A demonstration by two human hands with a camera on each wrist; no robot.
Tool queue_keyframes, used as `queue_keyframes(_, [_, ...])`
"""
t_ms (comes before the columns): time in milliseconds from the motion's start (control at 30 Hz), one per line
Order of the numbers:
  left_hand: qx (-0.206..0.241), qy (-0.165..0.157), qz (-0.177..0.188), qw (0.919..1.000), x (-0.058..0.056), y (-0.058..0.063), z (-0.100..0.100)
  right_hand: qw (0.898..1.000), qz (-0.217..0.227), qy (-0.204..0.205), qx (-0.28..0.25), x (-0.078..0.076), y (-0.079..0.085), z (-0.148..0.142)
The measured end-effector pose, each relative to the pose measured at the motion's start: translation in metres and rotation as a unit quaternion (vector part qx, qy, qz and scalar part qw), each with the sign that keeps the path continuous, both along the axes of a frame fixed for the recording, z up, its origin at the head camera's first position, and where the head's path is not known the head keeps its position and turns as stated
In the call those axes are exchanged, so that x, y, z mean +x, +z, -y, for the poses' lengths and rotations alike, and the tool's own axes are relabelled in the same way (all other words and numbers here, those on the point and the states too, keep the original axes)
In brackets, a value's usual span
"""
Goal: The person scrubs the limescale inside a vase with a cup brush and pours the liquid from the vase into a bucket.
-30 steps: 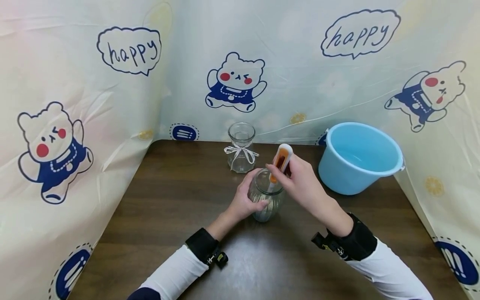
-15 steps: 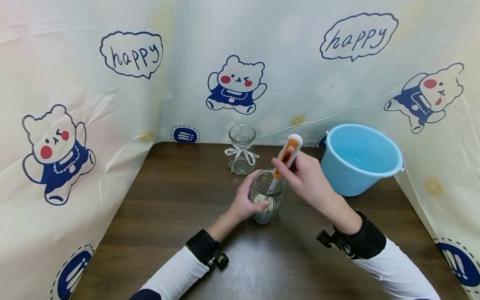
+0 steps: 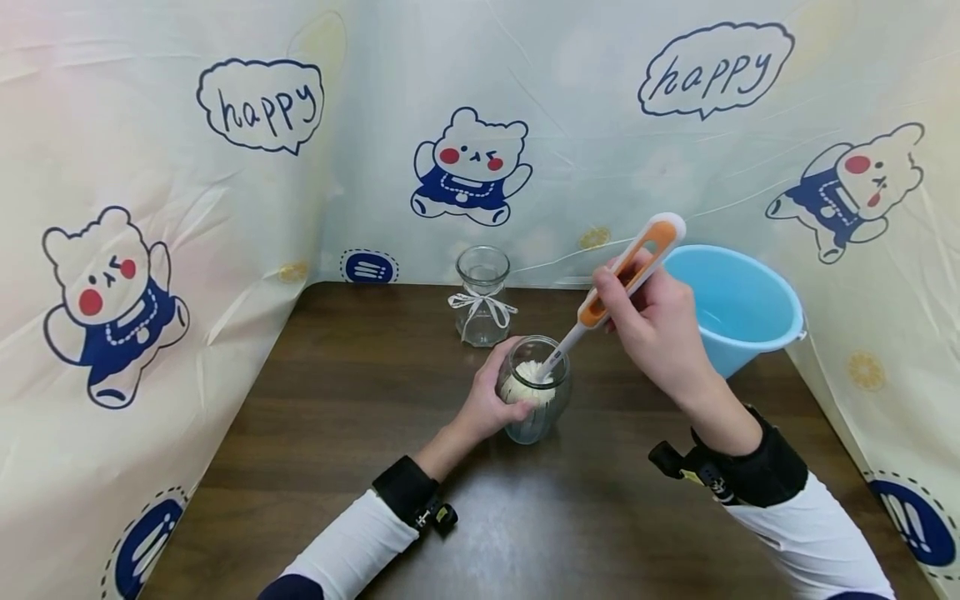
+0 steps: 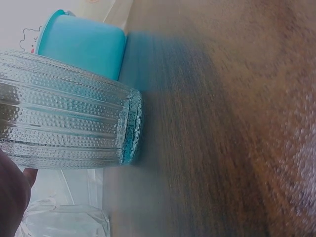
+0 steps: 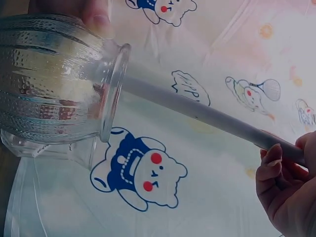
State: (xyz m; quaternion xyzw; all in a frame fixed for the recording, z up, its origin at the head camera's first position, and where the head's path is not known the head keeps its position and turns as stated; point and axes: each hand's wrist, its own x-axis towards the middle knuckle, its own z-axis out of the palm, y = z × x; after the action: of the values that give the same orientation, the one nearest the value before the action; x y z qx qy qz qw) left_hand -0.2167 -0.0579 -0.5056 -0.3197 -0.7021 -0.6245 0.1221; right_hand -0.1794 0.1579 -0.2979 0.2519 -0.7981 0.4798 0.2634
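In the head view my left hand (image 3: 487, 410) grips a ribbed glass jar (image 3: 534, 429) round its side, mouth up. A bottle brush with an orange-and-white handle (image 3: 594, 310) leans out of the jar's mouth toward the right. Its cream-white brush head (image 3: 522, 390) sits inside, in the upper part of the jar. My right hand (image 3: 663, 329) holds the handle, up and right of the rim. The right wrist view shows the pale shaft (image 5: 197, 111) running from the jar mouth to the fingers. In the left wrist view the dimpled jar (image 4: 64, 116) has nothing visible inside its base.
Behind the held jar stands a second glass jar (image 3: 480, 331) with a white ribbon bow. A light-blue bucket (image 3: 750, 321) is at the back right, partly behind the right hand. The brown wooden table (image 3: 337, 400) is backed by a printed cloth (image 3: 360, 167).
My right hand has drawn the brush up and to the right, so the brush head has risen from low in the jar toward its mouth. The left hand and jar have stayed put.
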Motion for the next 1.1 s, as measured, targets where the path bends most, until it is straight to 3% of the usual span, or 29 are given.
queue_keyframes(167, [-0.007,0.004,-0.003,1.0,-0.001,-0.001,-0.001,0.999,-0.02,0.005,-0.032,-0.003,0.008,-0.01])
queue_keyframes(300, [-0.013,0.01,0.001,0.9999,0.001,0.002,-0.002,0.992,-0.041,0.018,-0.119,-0.002,0.017,-0.021])
queue_keyframes(467, [-0.012,0.009,0.006,0.9999,0.015,0.028,0.001,0.972,-0.084,0.019,-0.22,0.003,0.039,-0.041])
queue_keyframes(533, [-0.011,0.006,0.009,0.9999,0.02,0.037,0.002,0.969,-0.093,0.001,-0.228,0.006,0.049,-0.052])
queue_keyframes(633, [-0.006,0.004,0.012,0.9999,0.021,0.04,0.003,0.967,-0.087,-0.009,-0.24,0.011,0.057,-0.067])
queue_keyframes(767, [0.002,0.002,0.013,0.9999,0.021,0.042,0.004,0.978,-0.059,-0.073,-0.185,0.013,0.054,-0.083])
queue_keyframes(900, [0.003,-0.002,0.019,0.9998,0.019,0.041,0.004,0.987,0.009,-0.142,-0.071,0.012,0.038,-0.096])
queue_keyframes(1100, [-0.004,-0.002,0.023,0.9997,0.019,0.041,0.001,0.987,0.092,-0.103,0.083,0.005,0.0,-0.112])
